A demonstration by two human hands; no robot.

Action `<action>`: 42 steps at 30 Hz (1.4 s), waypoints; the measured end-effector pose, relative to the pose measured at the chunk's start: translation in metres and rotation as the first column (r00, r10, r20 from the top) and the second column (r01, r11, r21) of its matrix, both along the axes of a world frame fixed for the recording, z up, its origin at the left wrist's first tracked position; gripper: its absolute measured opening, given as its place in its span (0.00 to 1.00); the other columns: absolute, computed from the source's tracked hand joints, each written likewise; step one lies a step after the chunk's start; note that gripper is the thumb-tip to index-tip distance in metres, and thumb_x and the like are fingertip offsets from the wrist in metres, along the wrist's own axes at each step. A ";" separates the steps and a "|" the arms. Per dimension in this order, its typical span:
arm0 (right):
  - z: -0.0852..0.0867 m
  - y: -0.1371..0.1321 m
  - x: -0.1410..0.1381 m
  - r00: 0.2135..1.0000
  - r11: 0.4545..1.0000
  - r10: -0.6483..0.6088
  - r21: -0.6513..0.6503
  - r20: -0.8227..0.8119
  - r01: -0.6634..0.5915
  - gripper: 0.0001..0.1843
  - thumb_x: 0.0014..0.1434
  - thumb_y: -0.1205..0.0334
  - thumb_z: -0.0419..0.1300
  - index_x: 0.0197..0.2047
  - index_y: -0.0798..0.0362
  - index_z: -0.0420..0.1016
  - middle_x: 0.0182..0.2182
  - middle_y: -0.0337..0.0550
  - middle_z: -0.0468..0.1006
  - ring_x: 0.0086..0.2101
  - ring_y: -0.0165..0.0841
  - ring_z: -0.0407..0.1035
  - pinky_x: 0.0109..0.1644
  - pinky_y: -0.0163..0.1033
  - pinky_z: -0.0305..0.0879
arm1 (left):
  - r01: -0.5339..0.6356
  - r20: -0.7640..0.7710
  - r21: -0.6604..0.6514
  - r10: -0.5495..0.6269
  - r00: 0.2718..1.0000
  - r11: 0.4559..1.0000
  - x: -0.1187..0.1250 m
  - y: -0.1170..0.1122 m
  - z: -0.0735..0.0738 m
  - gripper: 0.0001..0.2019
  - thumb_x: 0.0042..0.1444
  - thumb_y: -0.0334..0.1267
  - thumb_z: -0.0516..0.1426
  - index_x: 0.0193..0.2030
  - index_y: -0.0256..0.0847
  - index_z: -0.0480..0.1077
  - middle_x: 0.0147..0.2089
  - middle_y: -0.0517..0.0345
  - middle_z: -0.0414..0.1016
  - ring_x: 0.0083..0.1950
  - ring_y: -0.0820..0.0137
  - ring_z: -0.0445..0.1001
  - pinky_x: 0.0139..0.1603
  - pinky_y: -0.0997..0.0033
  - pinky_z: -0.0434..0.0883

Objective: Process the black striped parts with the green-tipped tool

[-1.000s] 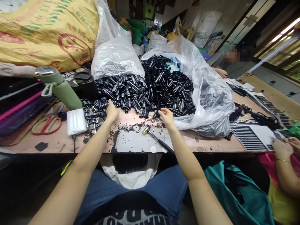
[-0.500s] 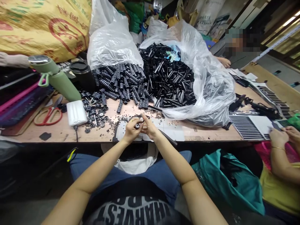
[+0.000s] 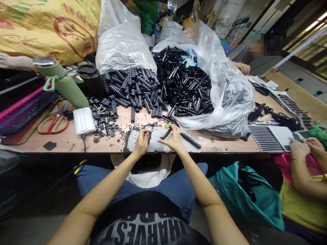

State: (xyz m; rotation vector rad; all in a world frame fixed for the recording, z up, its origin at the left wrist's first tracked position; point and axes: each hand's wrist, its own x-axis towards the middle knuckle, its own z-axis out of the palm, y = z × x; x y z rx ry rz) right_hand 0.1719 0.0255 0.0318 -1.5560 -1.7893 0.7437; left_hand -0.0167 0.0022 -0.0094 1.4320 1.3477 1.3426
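Note:
My left hand is closed on a small black part held upright on a white sheet at the table's front edge. My right hand is pinched round a thin black tool with a yellow-green tip, just right of the left hand. A long black rod lies on the table beside my right hand. Behind my hands lie a heap of ribbed black-and-white rollers and a clear bag of black tubes. Small black discs and pins are scattered to the left.
A green flask, a black cup, red scissors and a white power bank stand at the left. Another person's hands work on white striped sheets at the right. A further person sits at the back right.
My hands went from reaching into the piles to meeting at the front edge. Now they have parted a little; the right hand has taken up the thin tool.

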 end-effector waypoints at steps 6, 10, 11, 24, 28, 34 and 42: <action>0.001 -0.013 -0.015 0.979 0.971 0.190 0.133 0.073 -0.199 0.66 0.36 0.44 0.74 0.68 0.57 0.41 0.62 0.63 0.49 0.64 0.48 0.46 0.66 0.54 0.53 | 0.079 0.319 -0.357 0.042 0.947 0.931 0.008 0.006 0.012 0.18 0.55 0.54 0.56 0.38 0.39 0.65 0.25 0.65 0.64 0.21 0.75 0.66 0.22 0.75 0.66; 0.003 -0.022 -0.018 0.949 0.940 0.294 0.148 0.113 -0.309 0.65 0.37 0.46 0.73 0.68 0.54 0.41 0.62 0.61 0.52 0.64 0.49 0.47 0.67 0.56 0.50 | 0.208 0.559 -0.440 0.085 0.825 0.873 0.007 0.004 0.025 0.24 0.49 0.53 0.61 0.45 0.36 0.70 0.23 0.66 0.64 0.16 0.79 0.61 0.14 0.80 0.56; 0.004 -0.025 -0.018 0.928 0.913 0.354 0.172 0.119 -0.371 0.64 0.38 0.47 0.73 0.69 0.54 0.40 0.62 0.60 0.52 0.65 0.48 0.47 0.68 0.56 0.49 | 0.224 0.587 -0.433 0.085 0.805 0.873 0.008 0.003 0.029 0.26 0.48 0.52 0.62 0.49 0.36 0.70 0.23 0.66 0.64 0.15 0.80 0.60 0.13 0.80 0.53; 0.005 -0.033 -0.026 0.865 0.822 0.495 0.278 0.082 -0.497 0.64 0.40 0.51 0.73 0.69 0.52 0.36 0.64 0.59 0.51 0.65 0.48 0.47 0.68 0.56 0.50 | 0.176 0.644 -0.515 0.244 0.725 0.839 0.032 -0.004 0.061 0.15 0.44 0.46 0.63 0.31 0.35 0.70 0.20 0.61 0.69 0.18 0.70 0.71 0.18 0.71 0.70; -0.001 -0.035 -0.027 0.904 0.860 0.424 0.287 0.056 -0.421 0.61 0.39 0.56 0.72 0.68 0.52 0.40 0.62 0.57 0.56 0.63 0.46 0.52 0.67 0.54 0.53 | 0.223 0.601 -0.578 0.225 0.767 0.785 0.032 0.000 0.065 0.13 0.48 0.44 0.61 0.31 0.35 0.70 0.19 0.60 0.68 0.17 0.69 0.70 0.17 0.72 0.68; -0.022 -0.033 -0.032 0.950 0.912 0.306 0.268 0.065 -0.312 0.58 0.38 0.57 0.71 0.67 0.54 0.43 0.60 0.58 0.58 0.62 0.47 0.54 0.65 0.54 0.55 | 0.154 0.346 -0.433 0.005 0.938 0.888 0.031 0.001 0.045 0.17 0.56 0.46 0.56 0.43 0.34 0.74 0.32 0.53 0.72 0.31 0.67 0.74 0.36 0.64 0.74; -0.034 -0.022 0.001 0.930 0.964 0.188 0.124 0.315 -0.237 0.49 0.48 0.52 0.66 0.66 0.58 0.48 0.62 0.60 0.57 0.62 0.48 0.52 0.64 0.54 0.55 | 0.375 -0.793 0.115 -0.142 0.592 0.920 0.026 -0.008 -0.002 0.20 0.61 0.27 0.48 0.60 0.32 0.64 0.45 0.42 0.69 0.45 0.61 0.69 0.47 0.59 0.70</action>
